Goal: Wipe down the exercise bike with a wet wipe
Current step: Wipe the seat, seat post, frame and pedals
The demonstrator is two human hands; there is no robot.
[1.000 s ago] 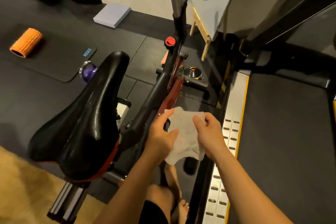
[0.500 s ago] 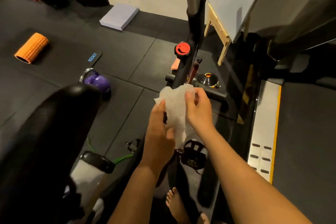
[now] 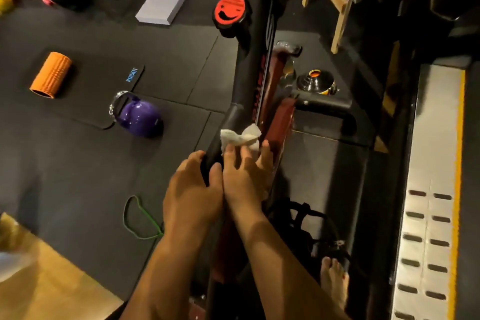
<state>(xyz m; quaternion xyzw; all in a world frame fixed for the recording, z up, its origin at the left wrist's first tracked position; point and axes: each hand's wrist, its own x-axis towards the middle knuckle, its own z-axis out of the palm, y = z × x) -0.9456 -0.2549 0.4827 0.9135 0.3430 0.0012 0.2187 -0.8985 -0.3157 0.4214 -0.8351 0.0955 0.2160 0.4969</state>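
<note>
Head view: right hand presses the wet wipe onto the bike frame, fingers spread flat, wipe bunched under the tips. Left hand curls around the black tube just beside it, thumb touching right hand.

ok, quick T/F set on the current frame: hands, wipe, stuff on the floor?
1. The right hand presses the wet wipe onto the black frame tube of the bike. True.
2. The left hand holds the wipe. False: it grips the frame tube just below the wipe, bare.
3. The wipe is spread out flat. False: it is bunched up under the fingers.
4. A purple kettlebell sits on the floor to the left of the bike. True.
5. The orange foam roller lies on the wooden floor. False: it lies on a black mat.
6. The red knob sits higher up the frame than the wipe. True.
</note>
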